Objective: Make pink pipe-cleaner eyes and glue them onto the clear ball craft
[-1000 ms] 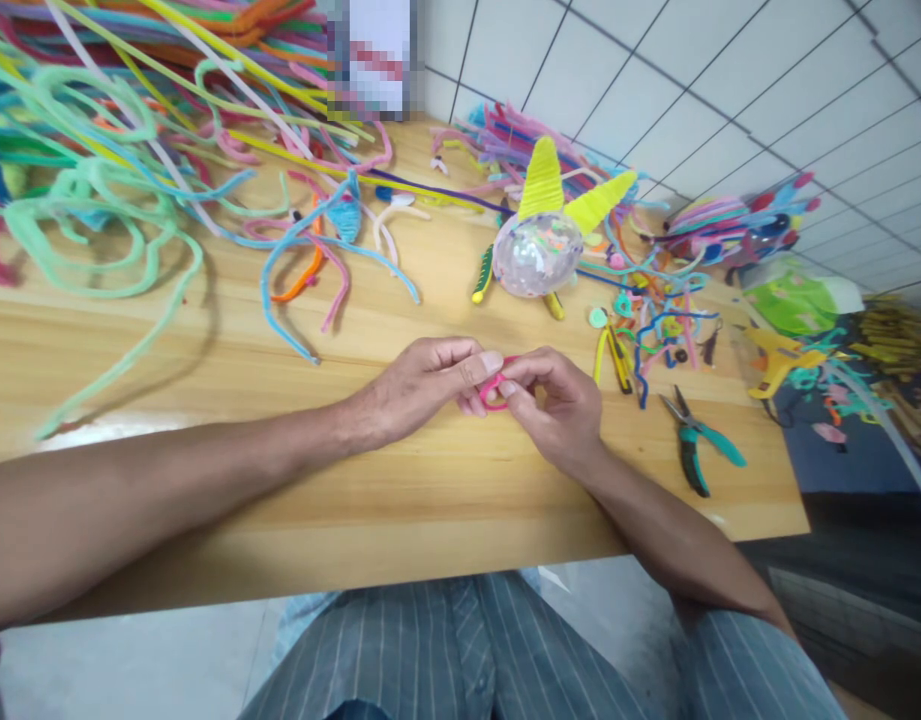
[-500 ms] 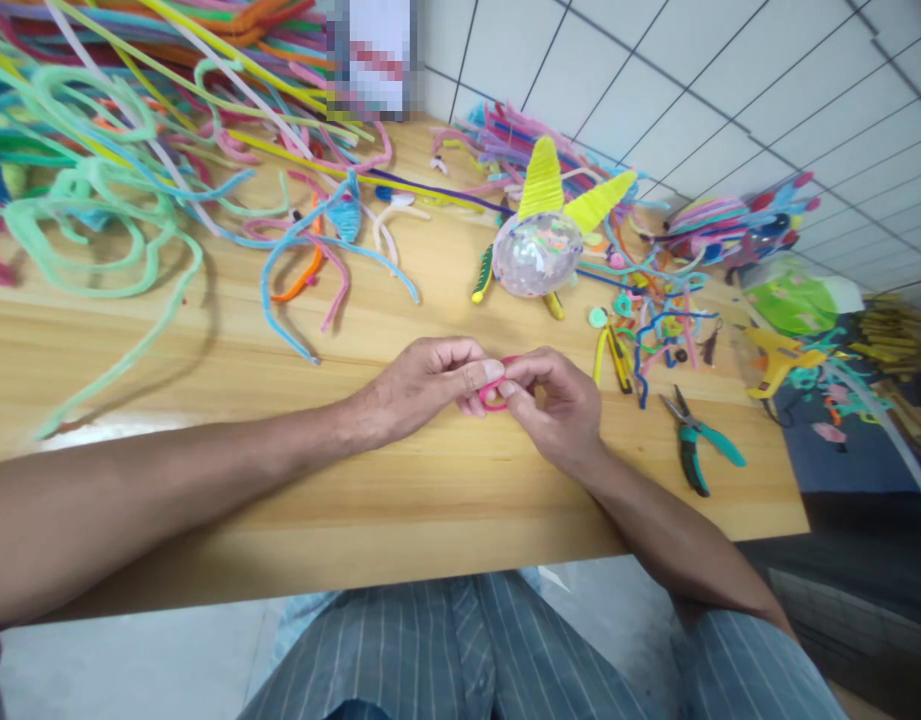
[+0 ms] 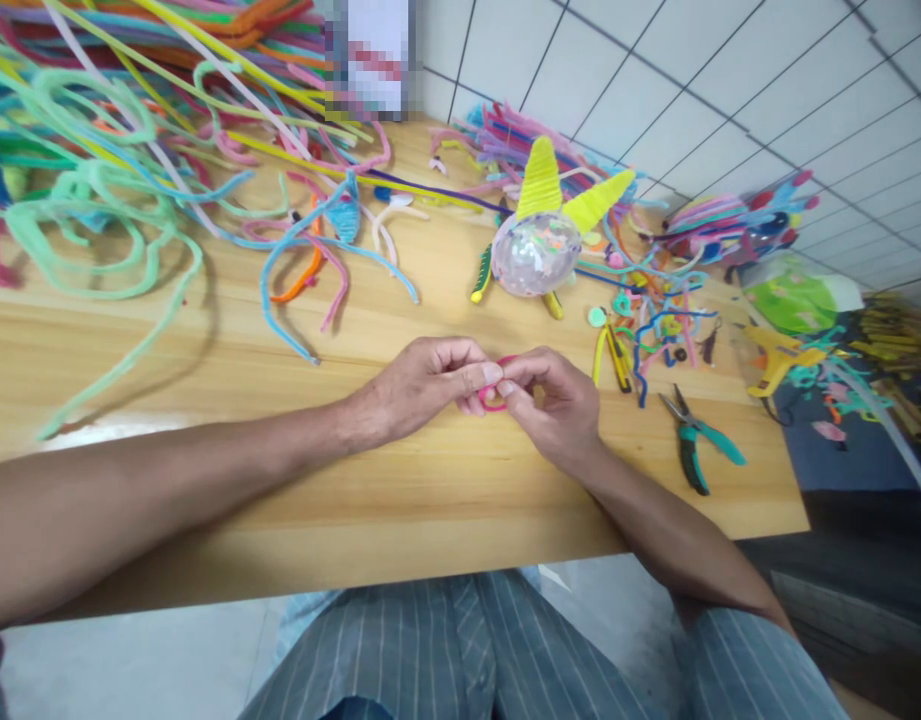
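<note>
Both of my hands meet over the middle of the wooden table [image 3: 430,500]. My left hand [image 3: 422,385] pinches a small pink pipe cleaner loop [image 3: 493,402] between thumb and fingers. My right hand [image 3: 554,405] pinches the same loop from the other side, fingers curled. Most of the loop is hidden by my fingertips. Just beyond my hands sits a clear glittery ball with two yellow coiled ears [image 3: 539,245].
Long pipe cleaners in many colours [image 3: 130,180] sprawl over the table's far left. Green-handled pliers [image 3: 692,440] lie to the right of my hands, with yellow-handled cutters [image 3: 614,355] and small scraps nearby. More coloured bundles [image 3: 730,225] lie at the far right edge.
My fingers have shifted slightly on the pink loop. My hands stay in the same place.
</note>
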{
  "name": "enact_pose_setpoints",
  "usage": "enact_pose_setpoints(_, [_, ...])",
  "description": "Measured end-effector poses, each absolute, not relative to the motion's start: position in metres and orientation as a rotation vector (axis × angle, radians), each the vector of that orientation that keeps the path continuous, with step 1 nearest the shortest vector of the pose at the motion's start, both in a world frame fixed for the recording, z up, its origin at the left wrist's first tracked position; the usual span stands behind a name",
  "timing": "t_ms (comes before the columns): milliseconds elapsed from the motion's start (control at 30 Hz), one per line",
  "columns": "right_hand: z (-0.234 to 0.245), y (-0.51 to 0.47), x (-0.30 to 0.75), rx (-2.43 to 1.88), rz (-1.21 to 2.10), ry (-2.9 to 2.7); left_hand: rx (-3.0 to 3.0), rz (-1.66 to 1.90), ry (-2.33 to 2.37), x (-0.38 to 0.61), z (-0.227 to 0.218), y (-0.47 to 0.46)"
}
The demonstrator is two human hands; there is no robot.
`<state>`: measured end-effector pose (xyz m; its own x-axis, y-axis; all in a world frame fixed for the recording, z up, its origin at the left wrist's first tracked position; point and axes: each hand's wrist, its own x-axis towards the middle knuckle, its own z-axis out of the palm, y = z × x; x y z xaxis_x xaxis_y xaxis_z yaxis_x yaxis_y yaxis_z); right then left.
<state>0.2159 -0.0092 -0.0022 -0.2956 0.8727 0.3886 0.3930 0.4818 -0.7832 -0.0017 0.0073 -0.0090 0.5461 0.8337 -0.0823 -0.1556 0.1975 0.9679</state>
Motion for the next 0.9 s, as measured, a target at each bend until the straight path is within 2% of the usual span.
enact_pose_setpoints(900, [0.0019, -0.0091, 0.2128, -1.143, 0.761, -1.814, 1.195, 0.849, 0.727, -0.0025, -0.0092, 0.0036])
